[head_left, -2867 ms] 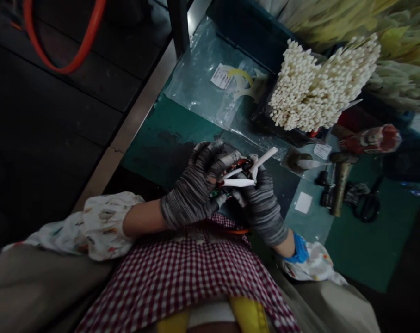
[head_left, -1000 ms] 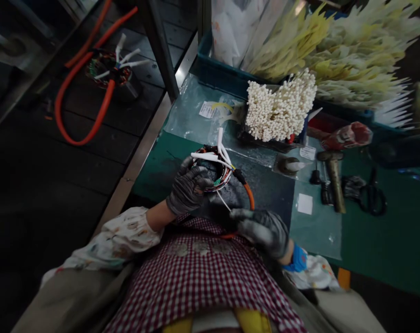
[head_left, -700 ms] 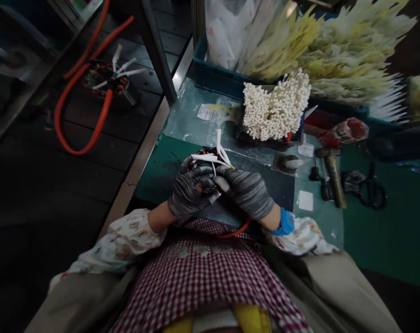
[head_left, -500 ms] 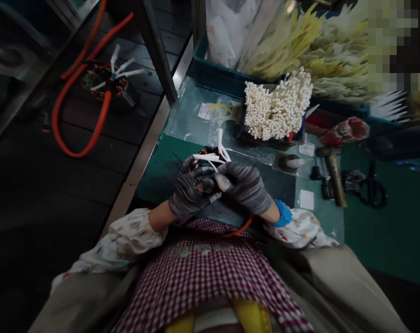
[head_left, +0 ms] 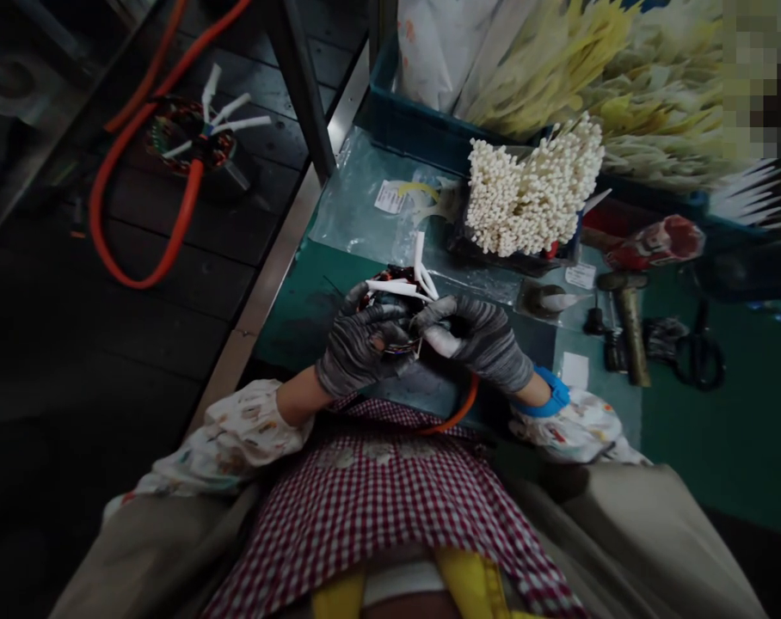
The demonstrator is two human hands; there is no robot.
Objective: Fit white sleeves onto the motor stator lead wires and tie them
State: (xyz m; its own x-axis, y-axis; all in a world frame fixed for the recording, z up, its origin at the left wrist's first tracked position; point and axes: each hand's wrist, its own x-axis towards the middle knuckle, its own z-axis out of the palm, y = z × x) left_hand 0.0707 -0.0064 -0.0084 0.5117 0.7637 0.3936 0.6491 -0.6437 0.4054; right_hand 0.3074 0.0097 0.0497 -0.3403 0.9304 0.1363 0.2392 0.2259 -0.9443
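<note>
A motor stator [head_left: 402, 273] with copper windings lies on the bench in front of me, partly covered by my gloved hands. White insulating sleeves [head_left: 394, 288] stick out of its top, one of them pointing upward. My left hand [head_left: 359, 344] is closed round the stator's left and near side. At its right rim, my right hand [head_left: 481, 340] has thumb and fingers pinched together; what lies between them is too small to make out. An orange cable [head_left: 463, 406] curves from below the right hand toward my checked apron.
Behind the stator stands a box of white-tipped sticks [head_left: 529, 193]. Blue bins [head_left: 422, 129] hold yellowish strips. To the right lie a hammer [head_left: 630, 322] and black scissors [head_left: 700, 357]. Another stator [head_left: 229, 168] with an orange cable sits at the left, beyond the bench's metal edge [head_left: 267, 279].
My right hand has shifted slightly right, away from my left, and more of the stator's near rim shows. My left hand keeps its hold. The whole view has shifted a little.
</note>
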